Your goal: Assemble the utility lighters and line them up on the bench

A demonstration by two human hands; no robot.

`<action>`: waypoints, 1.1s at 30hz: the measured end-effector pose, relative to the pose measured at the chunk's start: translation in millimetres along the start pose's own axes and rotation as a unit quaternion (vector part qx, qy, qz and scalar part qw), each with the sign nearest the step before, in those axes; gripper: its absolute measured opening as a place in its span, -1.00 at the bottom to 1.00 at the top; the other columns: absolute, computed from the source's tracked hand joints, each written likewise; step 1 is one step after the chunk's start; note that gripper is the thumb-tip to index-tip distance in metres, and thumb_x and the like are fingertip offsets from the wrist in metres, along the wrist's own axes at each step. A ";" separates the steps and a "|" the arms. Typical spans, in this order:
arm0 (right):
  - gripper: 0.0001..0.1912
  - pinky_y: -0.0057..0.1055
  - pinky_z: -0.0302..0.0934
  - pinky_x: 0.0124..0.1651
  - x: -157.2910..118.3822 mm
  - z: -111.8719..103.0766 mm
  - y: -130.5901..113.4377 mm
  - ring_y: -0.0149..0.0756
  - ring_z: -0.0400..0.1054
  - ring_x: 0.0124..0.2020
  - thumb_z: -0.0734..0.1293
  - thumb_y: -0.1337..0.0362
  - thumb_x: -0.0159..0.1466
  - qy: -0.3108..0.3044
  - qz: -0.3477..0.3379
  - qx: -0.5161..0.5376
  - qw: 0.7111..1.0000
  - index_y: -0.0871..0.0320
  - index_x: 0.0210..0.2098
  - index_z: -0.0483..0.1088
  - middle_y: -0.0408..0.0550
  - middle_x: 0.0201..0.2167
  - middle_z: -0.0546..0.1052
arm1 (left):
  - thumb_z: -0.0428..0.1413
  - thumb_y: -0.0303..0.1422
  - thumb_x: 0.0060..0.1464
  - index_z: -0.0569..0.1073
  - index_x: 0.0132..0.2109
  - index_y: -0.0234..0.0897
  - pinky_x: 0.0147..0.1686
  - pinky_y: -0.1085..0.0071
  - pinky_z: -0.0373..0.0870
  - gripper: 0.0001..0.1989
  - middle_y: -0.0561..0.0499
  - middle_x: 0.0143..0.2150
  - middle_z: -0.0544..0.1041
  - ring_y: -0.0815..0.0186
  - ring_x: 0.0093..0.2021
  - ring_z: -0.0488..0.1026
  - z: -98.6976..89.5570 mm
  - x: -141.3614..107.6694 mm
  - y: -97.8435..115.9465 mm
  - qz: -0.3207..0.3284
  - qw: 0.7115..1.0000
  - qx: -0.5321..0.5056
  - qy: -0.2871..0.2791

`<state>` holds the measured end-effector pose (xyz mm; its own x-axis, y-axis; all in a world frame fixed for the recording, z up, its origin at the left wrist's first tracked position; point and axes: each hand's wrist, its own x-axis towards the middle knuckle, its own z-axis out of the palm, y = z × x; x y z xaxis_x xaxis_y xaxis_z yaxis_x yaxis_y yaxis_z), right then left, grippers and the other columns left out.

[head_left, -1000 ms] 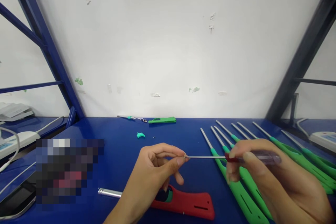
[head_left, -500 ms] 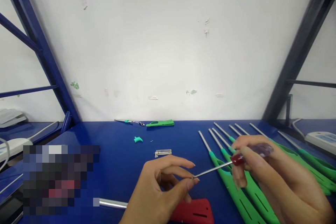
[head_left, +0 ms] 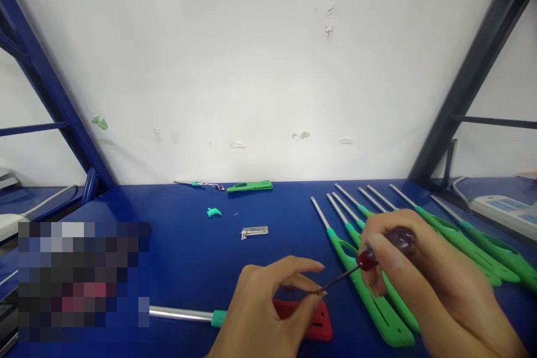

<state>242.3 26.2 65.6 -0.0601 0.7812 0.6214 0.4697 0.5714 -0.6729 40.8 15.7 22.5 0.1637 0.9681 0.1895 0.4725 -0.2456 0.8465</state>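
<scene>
My right hand (head_left: 428,274) grips a screwdriver (head_left: 367,259) by its dark red, see-through handle, its thin shaft slanting down to the left. At the shaft's tip, the thumb and fingers of my left hand (head_left: 268,302) are pinched together. Whatever small piece they hold is too tiny to make out. Under my left hand lies a long-necked lighter with a red handle (head_left: 326,321), a teal collar (head_left: 218,318) and a metal tube (head_left: 180,313) pointing left. My left hand covers its middle.
Several green long-necked lighters (head_left: 390,324) lie in a row at right. Farther back are a clear lighter tank (head_left: 255,231), a teal trigger (head_left: 213,212), a green lighter casing (head_left: 250,186) and a metal tube with wires (head_left: 184,182). A blurred-out patch (head_left: 79,279) covers the left.
The view has shifted slightly right and down. My right hand has moved a little left and lower, the screwdriver now steeper. My left hand keeps its pinch at the tip.
</scene>
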 end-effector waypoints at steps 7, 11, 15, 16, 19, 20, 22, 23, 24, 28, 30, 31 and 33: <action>-0.61 -0.48 0.24 -0.52 -2.1 -8.0 4.2 -0.37 0.39 -0.56 0.18 0.00 0.58 -0.091 -0.037 -0.058 0.993 0.00 -0.32 0.36 -0.23 -0.51 0.47 | 0.28 -0.51 0.17 0.64 0.09 0.10 0.10 0.24 0.39 -0.57 0.27 -0.18 0.77 0.18 -0.06 0.67 16.4 -0.3 -8.6 0.031 0.998 0.017 -0.048; -0.69 -0.52 0.26 -0.53 -2.9 -8.8 5.0 -0.40 0.47 -0.53 0.17 0.04 0.59 -0.134 -0.053 -0.091 0.985 -0.03 -0.23 0.38 -0.26 -0.46 0.55 | 0.27 -0.57 0.15 0.65 0.10 0.06 0.07 0.28 0.41 -0.53 0.26 -0.23 0.76 0.20 -0.11 0.65 23.6 -1.0 -13.9 0.047 0.996 0.043 -0.055; -0.75 -0.54 0.26 -0.53 -0.3 -6.4 5.5 -0.45 0.43 -0.58 0.16 0.11 0.60 -0.173 -0.079 -0.092 0.977 -0.04 -0.19 0.36 -0.31 -0.49 0.52 | 0.28 -0.57 0.17 0.66 0.11 0.04 0.05 0.31 0.43 -0.55 0.24 -0.22 0.76 0.23 -0.15 0.64 27.6 -1.3 -20.3 0.062 0.996 0.047 -0.053; -0.75 -0.54 0.25 -0.54 0.3 -5.7 5.4 -0.45 0.42 -0.59 0.15 0.11 0.61 -0.181 -0.077 -0.092 0.976 -0.04 -0.18 0.35 -0.32 -0.49 0.52 | 0.29 -0.57 0.17 0.67 0.11 0.03 0.03 0.32 0.44 -0.55 0.22 -0.22 0.76 0.23 -0.16 0.65 28.5 -1.1 -22.1 0.069 0.995 0.044 -0.053; -0.76 -0.53 0.22 -0.54 1.0 -4.7 4.5 -0.45 0.42 -0.59 0.14 0.12 0.62 -0.193 -0.067 -0.094 0.974 -0.04 -0.16 0.33 -0.34 -0.51 0.51 | 0.28 -0.58 0.18 0.69 0.05 -0.01 -0.06 0.37 0.46 -0.60 0.17 -0.21 0.76 0.25 -0.20 0.66 30.5 -0.3 -25.9 0.090 0.994 0.028 -0.046; -0.78 -0.53 0.21 -0.54 0.9 -5.0 4.1 -0.46 0.42 -0.59 0.14 0.12 0.62 -0.193 -0.064 -0.096 0.974 -0.05 -0.16 0.33 -0.34 -0.52 0.50 | 0.27 -0.59 0.19 0.70 0.02 -0.03 -0.09 0.39 0.47 -0.63 0.16 -0.20 0.76 0.26 -0.21 0.67 31.0 0.0 -26.4 0.097 0.994 0.021 -0.040; -0.79 -0.52 0.20 -0.53 0.9 -6.0 3.6 -0.47 0.40 -0.60 0.15 0.13 0.62 -0.201 -0.062 -0.096 0.973 -0.05 -0.14 0.33 -0.35 -0.52 0.49 | 0.25 -0.62 0.19 0.70 -0.02 -0.08 -0.16 0.44 0.46 -0.65 0.13 -0.19 0.76 0.27 -0.22 0.68 31.6 0.2 -26.3 0.109 0.994 0.011 -0.029; -0.79 -0.51 0.20 -0.52 1.0 -6.6 3.6 -0.46 0.40 -0.60 0.15 0.14 0.62 -0.208 -0.060 -0.094 0.972 -0.05 -0.14 0.33 -0.35 -0.51 0.49 | 0.24 -0.63 0.19 0.70 -0.04 -0.11 -0.19 0.46 0.46 -0.66 0.12 -0.21 0.76 0.27 -0.23 0.68 31.8 0.2 -25.7 0.114 0.993 0.011 -0.024; -0.78 -0.49 0.20 -0.51 1.2 -7.2 3.7 -0.46 0.40 -0.60 0.14 0.14 0.62 -0.216 -0.057 -0.092 0.970 -0.04 -0.14 0.34 -0.34 -0.50 0.49 | 0.23 -0.64 0.19 0.69 -0.06 -0.14 -0.22 0.47 0.45 -0.68 0.11 -0.23 0.75 0.28 -0.25 0.68 31.9 -0.1 -24.9 0.117 0.993 0.013 -0.019; -0.76 -0.45 0.22 -0.46 2.7 -8.6 5.2 -0.39 0.47 -0.50 0.13 0.09 0.63 -0.224 -0.030 -0.078 0.971 -0.03 -0.11 0.33 -0.28 -0.45 0.54 | 0.19 -0.64 0.24 0.67 -0.13 -0.20 -0.32 0.49 0.39 -0.74 0.10 -0.32 0.70 0.32 -0.35 0.62 32.3 -2.0 -21.3 0.110 0.994 0.014 -0.010; -0.76 -0.45 0.24 -0.42 3.3 -9.1 5.5 -0.36 0.51 -0.42 0.13 0.05 0.63 -0.224 -0.014 -0.074 0.972 -0.04 -0.10 0.33 -0.27 -0.42 0.57 | 0.15 -0.63 0.29 0.66 -0.14 -0.19 -0.32 0.49 0.39 -0.74 0.11 -0.32 0.70 0.34 -0.36 0.61 32.2 -3.0 -20.3 0.101 0.995 -0.001 -0.016; -0.76 -0.45 0.24 -0.40 3.5 -9.4 5.4 -0.36 0.52 -0.39 0.14 0.04 0.63 -0.224 -0.009 -0.072 0.972 -0.04 -0.10 0.33 -0.28 -0.40 0.57 | 0.14 -0.61 0.31 0.66 -0.14 -0.18 -0.32 0.49 0.39 -0.74 0.12 -0.31 0.70 0.34 -0.35 0.62 32.1 -3.2 -20.1 0.096 0.995 -0.006 -0.020; -0.74 -0.44 0.24 -0.38 3.9 -10.0 4.8 -0.36 0.52 -0.39 0.14 0.02 0.63 -0.224 -0.004 -0.073 0.972 -0.04 -0.11 0.33 -0.29 -0.41 0.58 | 0.16 -0.59 0.33 0.67 -0.14 -0.17 -0.28 0.49 0.41 -0.76 0.13 -0.28 0.71 0.34 -0.32 0.63 32.0 -3.0 -19.9 0.089 0.996 -0.009 -0.024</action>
<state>253.2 29.5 68.8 -0.4262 0.8267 0.3673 0.5853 0.5616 -0.5849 58.6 16.1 -10.9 0.2854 0.9059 0.3129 0.4160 -0.4112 0.8111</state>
